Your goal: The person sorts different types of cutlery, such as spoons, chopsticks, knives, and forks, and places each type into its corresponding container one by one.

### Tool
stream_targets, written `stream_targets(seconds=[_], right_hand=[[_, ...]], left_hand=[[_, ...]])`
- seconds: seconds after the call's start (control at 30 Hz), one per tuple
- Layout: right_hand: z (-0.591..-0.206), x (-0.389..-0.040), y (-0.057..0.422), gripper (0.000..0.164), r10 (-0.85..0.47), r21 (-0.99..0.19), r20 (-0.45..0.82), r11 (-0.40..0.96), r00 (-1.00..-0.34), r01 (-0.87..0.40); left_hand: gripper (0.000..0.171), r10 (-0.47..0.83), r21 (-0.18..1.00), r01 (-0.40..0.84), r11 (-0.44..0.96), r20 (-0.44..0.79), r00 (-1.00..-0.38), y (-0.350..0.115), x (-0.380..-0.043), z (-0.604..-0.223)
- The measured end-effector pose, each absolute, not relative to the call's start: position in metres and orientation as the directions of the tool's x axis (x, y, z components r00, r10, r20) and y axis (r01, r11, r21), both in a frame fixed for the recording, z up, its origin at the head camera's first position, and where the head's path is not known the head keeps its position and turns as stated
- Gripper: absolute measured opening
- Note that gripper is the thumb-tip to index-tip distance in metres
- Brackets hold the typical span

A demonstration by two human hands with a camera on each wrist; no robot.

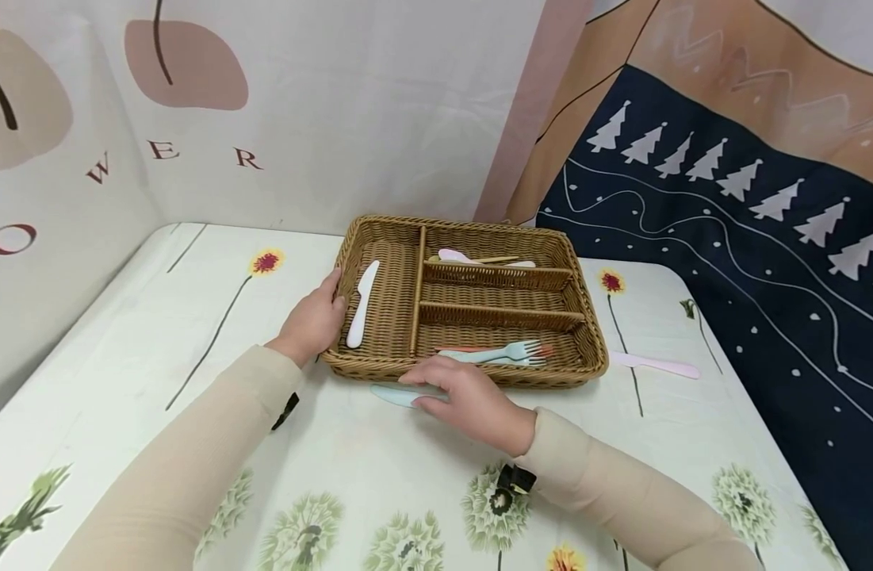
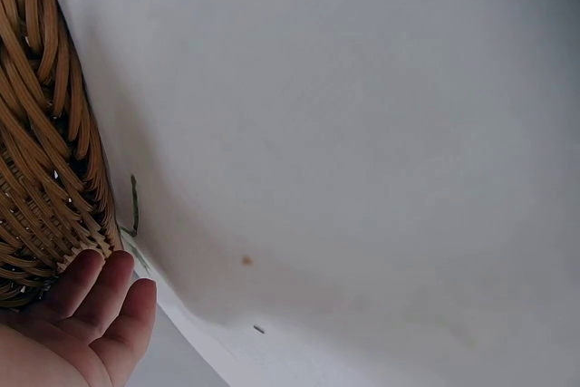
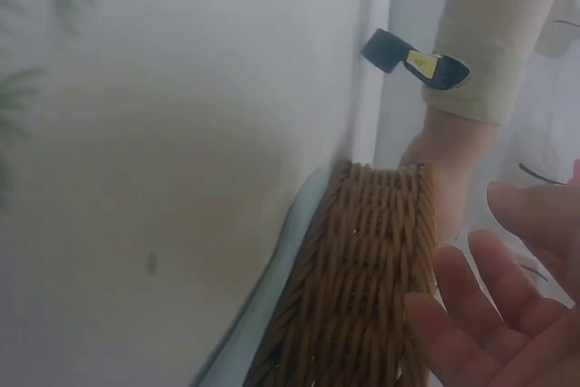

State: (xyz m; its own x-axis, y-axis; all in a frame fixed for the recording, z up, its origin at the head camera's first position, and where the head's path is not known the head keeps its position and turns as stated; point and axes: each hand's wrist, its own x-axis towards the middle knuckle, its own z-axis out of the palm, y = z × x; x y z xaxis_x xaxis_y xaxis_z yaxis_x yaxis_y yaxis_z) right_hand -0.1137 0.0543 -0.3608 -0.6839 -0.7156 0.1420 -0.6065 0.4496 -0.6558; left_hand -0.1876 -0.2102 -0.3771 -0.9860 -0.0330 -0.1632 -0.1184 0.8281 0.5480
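Observation:
A brown wicker cutlery tray (image 1: 415, 366) with divided compartments stands on the table. My left hand (image 1: 312, 319) holds its left rim, thumb over the edge; in the left wrist view the fingers (image 2: 107, 301) lie against the outer wicker. Along the tray's front side, a light blue knife (image 1: 393, 395) lies on the cloth, partly hidden below my right hand (image 1: 472, 400). That hand hovers by the front rim, fingers loosely bent, and the right wrist view shows nothing in it. Light blue forks (image 1: 511, 351) lie over something red in the front compartment. A white knife (image 1: 363, 305) occupies the left compartment.
A pink knife (image 1: 657, 364) lies on the table right of the tray. In the back compartment are a pink spoon (image 1: 453, 255) and other partly hidden utensils. The flower-print tablecloth (image 1: 379, 468) reaches a white wall hanging (image 1: 336, 119) behind.

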Motion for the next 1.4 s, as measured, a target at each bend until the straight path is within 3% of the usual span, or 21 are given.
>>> stream_targets(seconds=[0.7, 1.1, 1.4], right_hand=[[-0.373, -0.110, 0.066, 0.037, -0.743, -0.472, 0.061, 0.567, -0.667, -0.675], [-0.380, -0.112, 0.064, 0.038, -0.732, -0.433, -0.004, 0.615, -0.681, -0.659], [-0.382, -0.115, 0.059, 0.033, -0.761, -0.387, 0.037, 0.586, -0.647, -0.712]], left_hand=[[0.058, -0.040, 0.560, -0.132, 0.818, -0.174, -0.984, -0.210, -0.188, -0.377], [0.058, -0.037, 0.552, -0.128, 0.824, -0.174, -0.984, -0.211, -0.188, -0.377], [0.058, -0.038, 0.554, -0.134, 0.821, -0.181, -0.983, -0.211, -0.189, -0.377]])
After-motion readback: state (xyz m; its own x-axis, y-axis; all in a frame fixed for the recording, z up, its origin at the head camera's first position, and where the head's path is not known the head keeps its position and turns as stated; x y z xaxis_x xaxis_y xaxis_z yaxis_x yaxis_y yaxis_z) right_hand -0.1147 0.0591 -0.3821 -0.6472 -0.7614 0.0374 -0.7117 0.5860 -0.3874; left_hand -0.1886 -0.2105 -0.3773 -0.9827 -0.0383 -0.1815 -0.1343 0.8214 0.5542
